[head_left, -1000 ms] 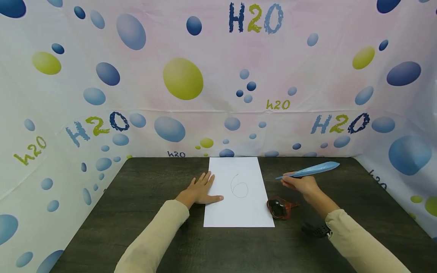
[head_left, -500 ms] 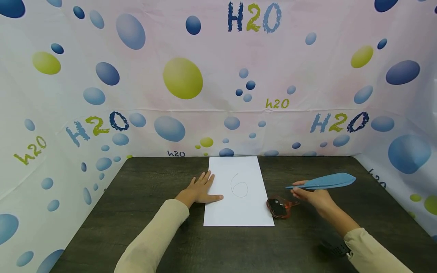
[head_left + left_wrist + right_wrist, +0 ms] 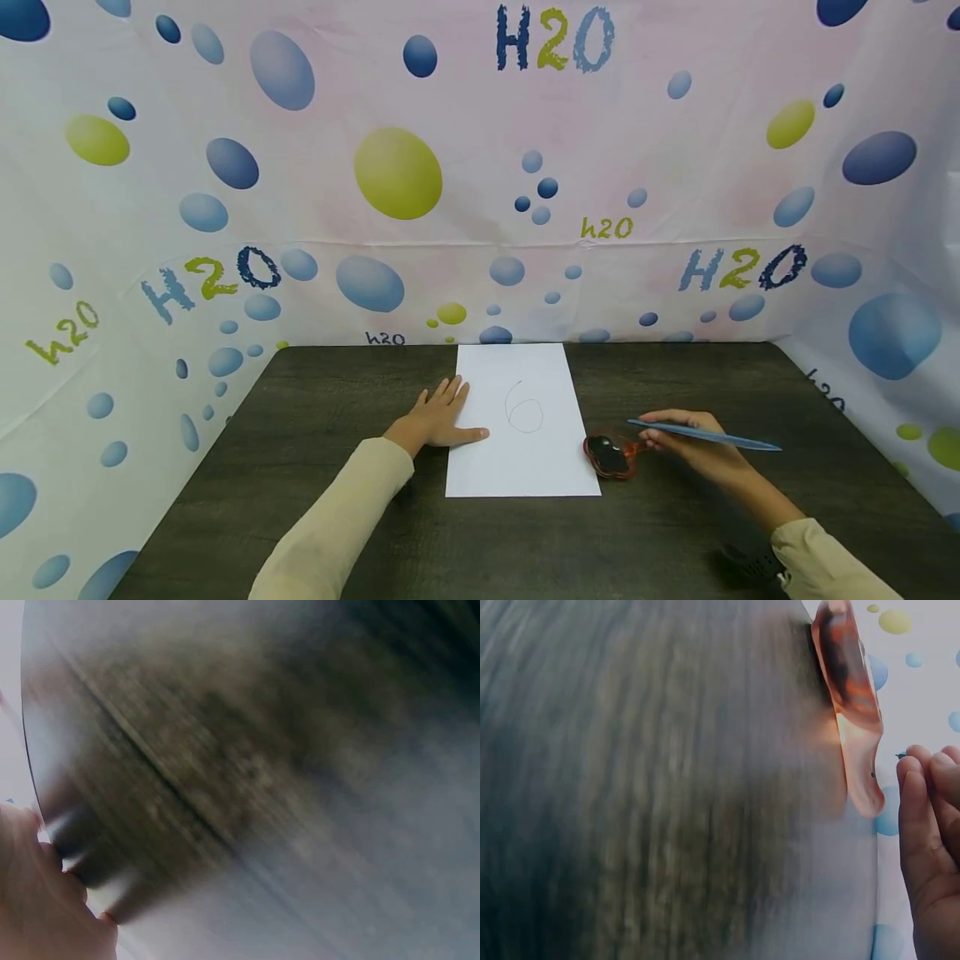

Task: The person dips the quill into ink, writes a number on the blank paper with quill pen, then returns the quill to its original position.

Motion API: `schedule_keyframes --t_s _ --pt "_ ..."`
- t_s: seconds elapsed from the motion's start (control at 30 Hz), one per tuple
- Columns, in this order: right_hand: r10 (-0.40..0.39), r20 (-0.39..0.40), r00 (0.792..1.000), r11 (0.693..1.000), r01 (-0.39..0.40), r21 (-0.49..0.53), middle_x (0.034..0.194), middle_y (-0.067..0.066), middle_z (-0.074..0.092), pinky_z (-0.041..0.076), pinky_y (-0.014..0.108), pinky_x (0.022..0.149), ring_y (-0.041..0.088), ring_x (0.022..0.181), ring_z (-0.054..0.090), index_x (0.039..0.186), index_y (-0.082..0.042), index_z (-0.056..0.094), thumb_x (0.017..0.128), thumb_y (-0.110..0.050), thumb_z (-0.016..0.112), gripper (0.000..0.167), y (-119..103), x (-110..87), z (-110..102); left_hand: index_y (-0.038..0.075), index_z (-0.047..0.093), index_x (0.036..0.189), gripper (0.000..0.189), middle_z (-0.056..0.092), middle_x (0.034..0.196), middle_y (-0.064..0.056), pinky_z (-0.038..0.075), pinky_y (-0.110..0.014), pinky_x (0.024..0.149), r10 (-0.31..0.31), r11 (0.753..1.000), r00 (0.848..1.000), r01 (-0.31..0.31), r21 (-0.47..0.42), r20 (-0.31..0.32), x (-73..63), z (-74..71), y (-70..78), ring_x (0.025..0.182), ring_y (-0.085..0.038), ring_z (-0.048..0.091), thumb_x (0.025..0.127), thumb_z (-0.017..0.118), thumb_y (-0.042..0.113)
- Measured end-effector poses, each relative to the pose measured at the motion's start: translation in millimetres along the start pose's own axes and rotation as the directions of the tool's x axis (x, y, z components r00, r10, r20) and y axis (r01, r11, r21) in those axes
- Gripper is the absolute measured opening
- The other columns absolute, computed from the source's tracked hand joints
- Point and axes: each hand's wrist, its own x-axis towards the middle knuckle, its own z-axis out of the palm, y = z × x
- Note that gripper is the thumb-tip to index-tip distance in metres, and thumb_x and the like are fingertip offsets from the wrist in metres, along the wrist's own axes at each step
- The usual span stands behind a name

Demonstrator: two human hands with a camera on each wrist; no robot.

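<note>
A white sheet of paper [image 3: 525, 471] lies on the dark table, with a thin figure 6 [image 3: 524, 415] drawn on it. My left hand [image 3: 435, 419] rests spread over the sheet's left edge; its fingers [image 3: 56, 862] also show in the left wrist view. To the right of the sheet, my right hand [image 3: 697, 450] pinches a blue feather pen [image 3: 738, 441], seen edge-on with its tip pointing left. That hand [image 3: 934, 840] hides most of the pen in the right wrist view, where only a bit of its tip [image 3: 901, 755] shows.
Orange-red framed sunglasses [image 3: 609, 457] with dark lenses lie at the sheet's lower right edge, close to my right fingers. They stand up close by in the right wrist view. Behind the dark wood-grain table [image 3: 360, 383] hangs a bubble-patterned sheet [image 3: 465, 100].
My right hand has moved right and toward me with the feather pen, which has turned edge-on and dipped at its feather end. The left hand and paper stay put.
</note>
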Motion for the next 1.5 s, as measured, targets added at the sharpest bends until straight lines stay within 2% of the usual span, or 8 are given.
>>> schedule_keyframes --t_s 0.13,0.33,0.4,0.6,0.83,1.07,1.23,1.5 --pt "-0.046 0.046 0.998 0.998 0.045 0.035 0.101 -0.001 0.073 0.057 0.028 0.075 0.012 0.091 0.070 0.117 0.026 0.051 0.093 0.009 0.053 0.029 -6.4 -1.8 -0.2 0.015 0.005 0.156 0.100 -0.003 0.162 -0.007 0.006 -0.054 0.117 -0.002 1.000 1.000 0.002 -0.008 -0.003 0.0 0.5 -0.4 0.148 -0.027 -0.001 0.086 0.040 0.076" --pt "0.101 0.045 0.994 0.995 -0.102 0.018 0.102 0.007 0.073 0.056 0.025 0.076 0.008 0.089 0.070 0.120 0.030 0.045 0.092 0.007 0.057 0.038 -22.9 -6.0 -0.2 0.015 0.006 0.156 0.100 -0.002 0.162 -0.007 0.007 -0.054 0.117 0.004 1.000 1.000 -0.004 -0.006 -0.010 -1.0 0.7 -0.6 0.148 -0.027 -0.001 0.085 0.041 0.076" --pt "0.100 0.047 0.994 0.995 -0.101 0.022 0.101 0.012 0.072 0.056 0.026 0.076 0.010 0.089 0.070 0.121 0.030 0.044 0.090 0.008 0.058 0.040 -20.5 -7.9 -1.4 0.015 0.006 0.156 0.100 -0.002 0.162 -0.007 0.007 -0.054 0.117 0.006 1.000 1.000 -0.006 -0.008 -0.011 -1.4 1.0 -1.0 0.148 -0.027 -0.001 0.085 0.041 0.076" --pt "0.092 0.087 0.992 0.986 -0.103 0.130 0.105 0.002 0.072 0.056 0.028 0.080 0.014 0.094 0.070 0.131 0.018 0.046 0.092 0.006 0.057 0.042 -3.1 -14.4 -8.1 0.015 0.006 0.156 0.100 -0.002 0.162 -0.006 0.006 -0.054 0.117 0.008 1.000 1.000 -0.008 -0.018 -0.015 -2.2 0.9 -1.0 0.148 -0.026 -0.001 0.085 0.041 0.076" --pt "0.086 0.051 0.995 0.982 -0.093 0.163 0.111 0.001 0.071 0.055 0.028 0.083 0.014 0.098 0.069 0.137 0.011 0.044 0.099 -0.002 0.049 0.040 2.3 -19.6 -12.9 0.015 0.005 0.156 0.100 -0.002 0.162 -0.006 0.006 -0.053 0.117 0.006 1.000 1.000 -0.007 -0.015 -0.017 -1.6 1.2 -2.1 0.148 -0.026 -0.001 0.085 0.041 0.076" --pt "0.162 0.093 0.982 0.891 -0.186 0.414 0.114 0.000 0.070 0.055 0.025 0.077 0.013 0.097 0.068 0.134 -0.010 0.058 0.104 -0.005 0.039 0.036 1.7 -23.7 -14.3 0.015 0.006 0.156 0.099 -0.002 0.162 -0.007 0.006 -0.054 0.117 0.012 1.000 1.000 -0.012 -0.016 -0.011 -1.3 1.1 -2.0 0.148 -0.026 -0.001 0.086 0.041 0.075" --pt "0.307 0.123 0.944 0.896 -0.330 0.298 0.112 0.000 0.069 0.054 0.025 0.079 0.016 0.098 0.068 0.123 0.001 0.053 0.102 -0.011 0.046 0.025 0.4 -23.2 -14.8 0.015 0.006 0.156 0.098 -0.002 0.162 -0.007 0.006 -0.054 0.117 0.012 1.000 1.000 -0.013 -0.017 -0.018 -2.0 0.4 -1.3 0.148 -0.026 -0.001 0.087 0.042 0.074" --pt "0.454 0.231 0.860 0.849 -0.497 0.181 0.107 0.006 0.070 0.052 0.025 0.087 0.012 0.102 0.065 0.122 0.012 0.054 0.101 -0.021 0.051 0.039 -3.4 -20.8 -13.3 0.014 0.006 0.156 0.099 -0.001 0.162 -0.007 0.007 -0.054 0.117 0.018 1.000 1.000 -0.018 -0.017 -0.006 -3.1 -2.1 -1.0 0.148 -0.027 0.001 0.086 0.042 0.074"
